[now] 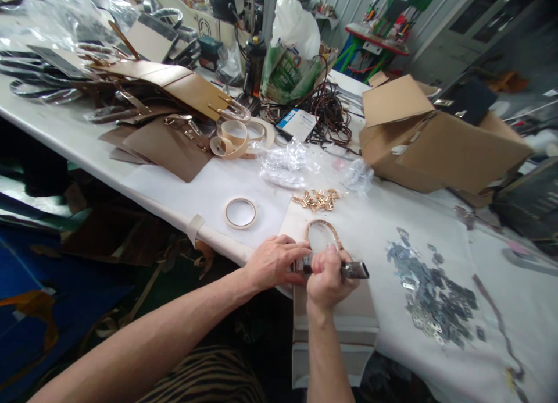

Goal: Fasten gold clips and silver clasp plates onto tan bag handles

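My right hand (328,278) is wrapped round a dark metal tool (358,270), whose hollow end sticks out to the right. Close on its left, my left hand (276,260) lies over the edge of a pale flat piece (333,310), fingers bent against it; what they pinch, if anything, is hidden. A brown loop handle (337,235) curves up just beyond my hands. Behind it lies a pile of gold metal fittings (317,199). To the right, many small grey metal plates (429,292) are scattered over the white table (383,211).
A tape roll (241,213) lies left of the fittings. Brown leather pieces (165,144) are stacked at the left, beside a cream strip coil (231,140). Clear plastic bags (288,161) lie further back. An open cardboard box (440,144) stands at the back right.
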The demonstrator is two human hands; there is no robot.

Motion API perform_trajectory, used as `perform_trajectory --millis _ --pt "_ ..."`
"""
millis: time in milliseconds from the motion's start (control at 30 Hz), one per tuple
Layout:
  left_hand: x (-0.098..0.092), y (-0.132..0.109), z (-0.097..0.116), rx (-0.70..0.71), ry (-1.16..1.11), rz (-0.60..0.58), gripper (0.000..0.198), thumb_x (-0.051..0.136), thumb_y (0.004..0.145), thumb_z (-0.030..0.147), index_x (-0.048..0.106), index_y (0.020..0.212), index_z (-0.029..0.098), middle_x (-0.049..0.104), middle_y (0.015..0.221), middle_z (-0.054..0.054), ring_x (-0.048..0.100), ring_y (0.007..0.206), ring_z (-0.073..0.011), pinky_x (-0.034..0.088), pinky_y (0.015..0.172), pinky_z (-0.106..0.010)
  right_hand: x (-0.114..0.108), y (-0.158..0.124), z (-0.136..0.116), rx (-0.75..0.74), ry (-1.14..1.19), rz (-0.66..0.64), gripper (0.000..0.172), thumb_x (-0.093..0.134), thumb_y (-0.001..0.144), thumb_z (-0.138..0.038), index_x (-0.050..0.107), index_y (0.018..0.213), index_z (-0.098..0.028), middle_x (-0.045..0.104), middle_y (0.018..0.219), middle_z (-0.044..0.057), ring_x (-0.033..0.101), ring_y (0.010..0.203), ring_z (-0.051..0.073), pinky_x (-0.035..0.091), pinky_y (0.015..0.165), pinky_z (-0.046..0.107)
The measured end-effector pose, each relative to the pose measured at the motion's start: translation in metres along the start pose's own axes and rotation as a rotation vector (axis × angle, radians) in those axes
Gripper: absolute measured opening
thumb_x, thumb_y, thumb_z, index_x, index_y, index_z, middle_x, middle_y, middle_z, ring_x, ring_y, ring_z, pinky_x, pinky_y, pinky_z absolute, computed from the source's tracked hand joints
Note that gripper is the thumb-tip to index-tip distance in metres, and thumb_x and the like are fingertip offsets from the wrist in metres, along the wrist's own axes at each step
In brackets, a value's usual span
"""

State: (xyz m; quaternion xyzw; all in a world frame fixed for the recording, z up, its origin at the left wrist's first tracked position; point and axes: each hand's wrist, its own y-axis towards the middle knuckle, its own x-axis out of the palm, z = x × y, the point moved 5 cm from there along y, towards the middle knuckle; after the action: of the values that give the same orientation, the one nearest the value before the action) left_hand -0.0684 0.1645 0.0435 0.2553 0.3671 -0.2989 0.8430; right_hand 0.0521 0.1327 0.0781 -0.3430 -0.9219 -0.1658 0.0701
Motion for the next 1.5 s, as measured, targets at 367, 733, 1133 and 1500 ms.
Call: perform_trajectory --millis 367,733,1133,1500 --pt "-0.002 -0.001 0.001 0.018 -0.018 0.046 0.071 0.083 0.077 0.060 0.063 0.137 0.026 0.066 0.144 -0.005 0.066 0.113 -0.0266 0.055 0.094 -0.038 -0.001 0.035 -0.013 0.196 0.209 -0.076 0.048 0.070 0.086 -0.026 0.033 0.055 -0.021 0.025 0.044 -0.013 0.016 0.035 0.003 0.015 0.036 0.019" --pt "0.000 -0.001 -0.001 0.027 0.002 0.036 0.068 0.078 0.081 0.064 0.064 0.137 0.028 0.066 0.143 -0.004 0.065 0.112 -0.0261 0.053 0.093 -0.037 0.021 0.039 0.009 0.291 0.079 -0.136 0.053 0.077 0.081 -0.036 0.035 0.053 -0.022 0.028 0.042 -0.014 0.021 0.033 0.002 0.016 0.034 0.018" --pt "0.001 -0.001 -0.001 0.044 0.010 0.042 0.070 0.080 0.079 0.063 0.065 0.137 0.027 0.067 0.142 -0.006 0.066 0.110 -0.0252 0.054 0.093 -0.038 0.002 0.020 -0.001 0.128 0.103 -0.094 0.052 0.070 0.089 -0.031 0.030 0.057 -0.022 0.025 0.045 -0.014 0.021 0.035 0.003 0.019 0.037 0.019" --pt "0.005 -0.001 -0.006 0.097 -0.056 0.038 0.077 0.080 0.076 0.065 0.064 0.139 0.023 0.065 0.143 -0.012 0.066 0.117 -0.0283 0.054 0.100 -0.041 -0.001 0.019 -0.039 -0.054 0.242 -0.121 0.045 0.061 0.091 -0.023 0.031 0.057 -0.021 0.025 0.044 -0.012 0.018 0.035 0.003 0.020 0.039 0.020"
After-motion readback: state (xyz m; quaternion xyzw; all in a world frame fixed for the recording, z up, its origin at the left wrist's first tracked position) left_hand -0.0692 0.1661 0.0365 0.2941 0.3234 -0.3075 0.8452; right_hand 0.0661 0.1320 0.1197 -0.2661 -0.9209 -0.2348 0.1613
